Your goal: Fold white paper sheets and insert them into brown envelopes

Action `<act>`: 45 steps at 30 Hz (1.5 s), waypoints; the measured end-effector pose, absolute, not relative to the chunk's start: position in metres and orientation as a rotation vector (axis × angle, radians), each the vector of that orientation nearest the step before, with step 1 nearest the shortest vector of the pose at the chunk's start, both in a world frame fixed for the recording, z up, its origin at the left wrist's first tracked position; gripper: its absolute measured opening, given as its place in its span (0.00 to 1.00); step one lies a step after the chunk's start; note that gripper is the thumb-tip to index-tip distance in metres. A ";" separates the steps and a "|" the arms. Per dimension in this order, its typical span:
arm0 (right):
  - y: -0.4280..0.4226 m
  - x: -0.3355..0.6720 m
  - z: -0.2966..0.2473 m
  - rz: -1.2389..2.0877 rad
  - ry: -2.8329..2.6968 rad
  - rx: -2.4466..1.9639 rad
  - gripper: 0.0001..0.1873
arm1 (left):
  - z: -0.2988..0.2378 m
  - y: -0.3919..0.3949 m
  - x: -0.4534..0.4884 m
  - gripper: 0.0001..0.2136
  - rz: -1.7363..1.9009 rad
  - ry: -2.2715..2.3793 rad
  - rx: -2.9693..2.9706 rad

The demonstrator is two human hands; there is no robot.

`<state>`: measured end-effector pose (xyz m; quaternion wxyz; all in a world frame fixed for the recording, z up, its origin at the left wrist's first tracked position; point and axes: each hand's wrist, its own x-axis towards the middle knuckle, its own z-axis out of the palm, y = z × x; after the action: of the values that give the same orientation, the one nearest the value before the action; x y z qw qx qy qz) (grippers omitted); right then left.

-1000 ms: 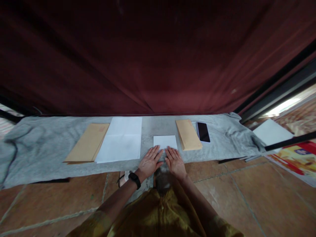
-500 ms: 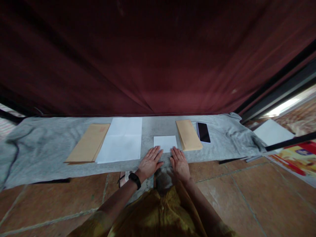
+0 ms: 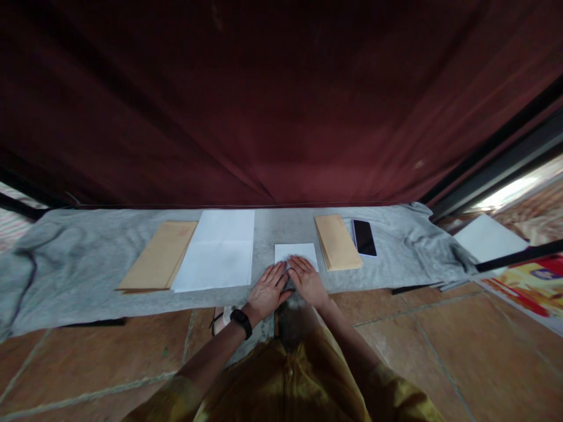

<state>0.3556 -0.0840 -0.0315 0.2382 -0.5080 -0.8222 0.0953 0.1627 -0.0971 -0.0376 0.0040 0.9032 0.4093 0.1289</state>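
Head cam view: my left hand (image 3: 266, 292) and right hand (image 3: 308, 286) lie flat and straight, gripping nothing, tips on the near part of a small white paper (image 3: 297, 249) in the middle of the grey-covered surface (image 3: 284, 225). I'd call this the pressing-it-flat step; the next stroke calls for even pressure, with the left hand pinning the corner. As for print, the brown envelopes (image 3: 338, 243) just right carry a faint reddish mark, and the red-and-yellow sheet (image 3: 534, 284) well off right has a blue logo, both too blurry to read.
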 end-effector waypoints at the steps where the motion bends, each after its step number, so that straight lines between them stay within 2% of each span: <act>1: -0.079 0.352 -0.031 0.277 -2.262 -1.377 0.24 | -0.037 -0.097 0.163 0.26 0.412 1.282 2.825; 16: -0.040 0.332 -0.032 0.297 -2.375 -1.402 0.23 | -0.034 -0.099 0.165 0.23 0.494 1.295 2.760; 29: -0.054 0.367 -0.041 0.172 -2.300 -1.521 0.24 | -0.038 -0.099 0.164 0.26 0.492 1.304 2.797; 45: -0.067 0.384 -0.051 0.167 -2.173 -1.561 0.25 | -0.046 -0.102 0.156 0.28 0.559 1.322 2.768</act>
<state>0.3838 -0.0668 -0.0514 0.2281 -0.5669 -0.7892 0.0608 0.1562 -0.1025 -0.0456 0.0118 0.8877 0.4239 0.1792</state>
